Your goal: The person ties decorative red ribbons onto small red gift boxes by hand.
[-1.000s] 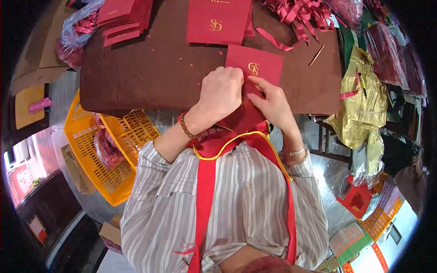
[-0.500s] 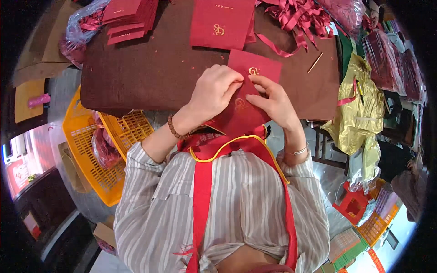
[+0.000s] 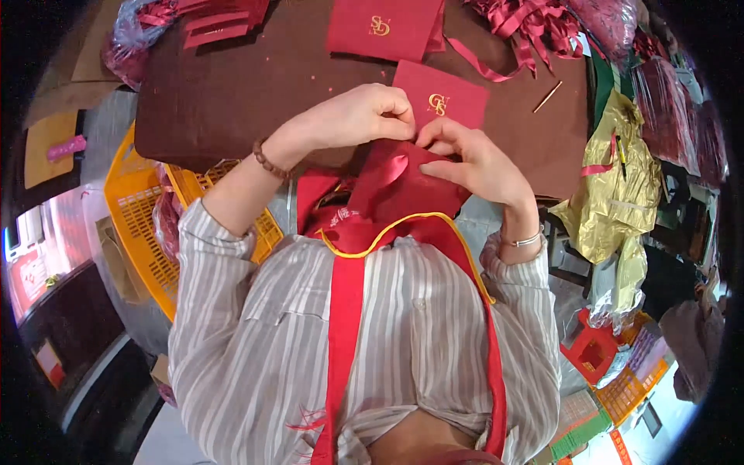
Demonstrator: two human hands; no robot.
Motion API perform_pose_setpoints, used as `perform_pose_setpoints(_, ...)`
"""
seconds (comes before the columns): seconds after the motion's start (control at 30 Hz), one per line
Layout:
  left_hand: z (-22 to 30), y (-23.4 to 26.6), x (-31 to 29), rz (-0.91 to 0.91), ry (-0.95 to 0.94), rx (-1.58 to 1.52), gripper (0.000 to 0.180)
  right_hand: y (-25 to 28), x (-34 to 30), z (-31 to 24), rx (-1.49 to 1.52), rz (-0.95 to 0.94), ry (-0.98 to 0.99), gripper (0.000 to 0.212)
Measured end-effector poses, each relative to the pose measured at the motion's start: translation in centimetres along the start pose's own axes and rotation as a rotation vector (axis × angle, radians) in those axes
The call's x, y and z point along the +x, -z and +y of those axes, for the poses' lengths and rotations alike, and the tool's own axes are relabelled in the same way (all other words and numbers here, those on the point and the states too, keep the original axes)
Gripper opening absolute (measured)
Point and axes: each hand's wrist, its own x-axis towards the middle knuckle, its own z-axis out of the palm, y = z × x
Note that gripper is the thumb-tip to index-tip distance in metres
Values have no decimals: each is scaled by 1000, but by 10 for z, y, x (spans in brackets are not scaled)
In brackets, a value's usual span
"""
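Right hand (image 3: 487, 164): fingers grasping a red packet (image 3: 428, 190) near its upper edge, ribbon (image 3: 392, 171) across its front. Left hand (image 3: 364, 116): fingers pinched close by, hold unclear.

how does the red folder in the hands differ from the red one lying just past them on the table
The held folder, in the right hand, reaches past the near edge of the table; the table folder lies flat. The held folder shows a pink ribbon, while the table folder shows gold lettering. Both are red.
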Motion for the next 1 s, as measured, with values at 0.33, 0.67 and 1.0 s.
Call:
perform_pose_setpoints(0.33, -3, -6, 11, -409, -45, -243, 20, 6, -7, -9, -298, -82, 171, 23)
perform_pose_setpoints(0.67, -1, -5, 21, -591, 113, -145, 17, -5, -19, -37, -656, -11, 101, 22)
perform_pose_setpoints(1.0, -21, -8, 16, -435, -398, 87, 8, -3, -17, -26, -421, -12, 234, 21)
